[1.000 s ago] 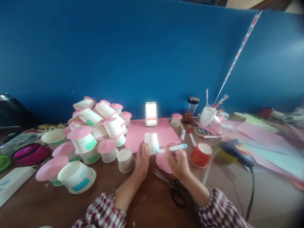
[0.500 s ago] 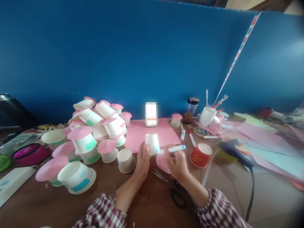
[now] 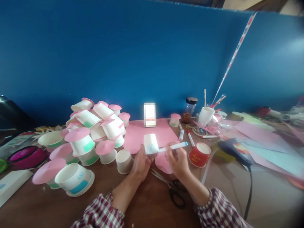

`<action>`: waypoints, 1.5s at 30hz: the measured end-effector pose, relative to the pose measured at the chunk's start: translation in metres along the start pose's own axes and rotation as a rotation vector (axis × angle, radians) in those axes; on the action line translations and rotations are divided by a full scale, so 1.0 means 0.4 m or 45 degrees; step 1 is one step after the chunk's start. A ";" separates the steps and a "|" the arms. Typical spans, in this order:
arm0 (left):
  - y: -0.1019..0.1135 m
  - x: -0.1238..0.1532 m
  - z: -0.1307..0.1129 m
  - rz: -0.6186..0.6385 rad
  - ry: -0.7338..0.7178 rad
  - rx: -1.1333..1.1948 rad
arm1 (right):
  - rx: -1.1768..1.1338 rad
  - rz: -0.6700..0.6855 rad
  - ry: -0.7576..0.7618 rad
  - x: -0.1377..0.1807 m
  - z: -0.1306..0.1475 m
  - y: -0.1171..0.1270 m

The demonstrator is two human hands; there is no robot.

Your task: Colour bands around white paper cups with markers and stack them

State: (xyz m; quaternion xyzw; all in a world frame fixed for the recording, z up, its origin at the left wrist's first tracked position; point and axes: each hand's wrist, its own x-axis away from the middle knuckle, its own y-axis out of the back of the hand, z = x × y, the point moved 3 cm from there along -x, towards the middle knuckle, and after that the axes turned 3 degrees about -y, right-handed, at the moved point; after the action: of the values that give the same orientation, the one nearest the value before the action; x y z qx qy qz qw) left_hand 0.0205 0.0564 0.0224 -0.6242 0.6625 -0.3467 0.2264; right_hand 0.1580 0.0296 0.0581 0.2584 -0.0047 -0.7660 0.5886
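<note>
My left hand (image 3: 142, 162) is closed around the lower part of a white paper cup (image 3: 150, 141), held above the table in front of me. Pale blue marks show on the cup's side near its lower edge. In my right hand (image 3: 178, 160) is a marker pen (image 3: 174, 147) with a white barrel and blue end, its tip at the cup's lower right side. Below the right hand lies a pink paper piece (image 3: 163, 163), partly covered by it. Scissors (image 3: 169, 186) with black handles rest on the table between my forearms.
Many paper cups with pink paper discs (image 3: 82, 139) are piled at the left. A plain cup (image 3: 124, 161) stands left of my hand. Pink sheet (image 3: 135, 129) lies behind. At the right are a red cup (image 3: 200, 154), markers, a jar (image 3: 189, 110) and a glue gun (image 3: 234, 150).
The cup has turned and tilted in my left hand, so the blue marks now face me more. The marker's tip stays close to its lower right side. The whole view shifts slightly.
</note>
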 end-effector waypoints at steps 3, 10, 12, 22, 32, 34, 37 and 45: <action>0.003 -0.002 0.002 -0.009 0.018 0.026 | -0.007 -0.015 -0.009 0.000 -0.002 0.001; 0.006 -0.003 0.002 -0.025 0.038 0.041 | -0.072 -0.048 -0.005 -0.002 -0.001 0.000; 0.006 -0.001 0.003 -0.012 0.057 0.026 | -0.106 -0.068 0.017 -0.001 0.007 0.004; -0.006 0.010 0.002 0.067 -0.011 -0.150 | 0.054 0.070 0.235 0.018 0.025 -0.008; 0.001 0.010 0.006 0.126 -0.047 -0.236 | 0.085 0.151 0.234 0.014 0.041 -0.009; 0.002 0.010 0.006 0.139 -0.060 -0.238 | 0.069 0.155 0.237 0.014 0.041 -0.010; 0.002 0.010 0.005 0.141 -0.073 -0.232 | 0.046 0.190 0.233 0.015 0.039 -0.011; -0.004 0.010 0.011 0.179 -0.069 -0.279 | 0.059 0.123 0.166 0.012 0.037 -0.010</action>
State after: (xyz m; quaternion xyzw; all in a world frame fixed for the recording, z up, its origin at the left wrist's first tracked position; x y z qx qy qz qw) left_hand 0.0242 0.0517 0.0212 -0.6065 0.7321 -0.2384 0.1984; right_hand 0.1478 0.0220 0.0677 0.3209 0.0036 -0.7180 0.6177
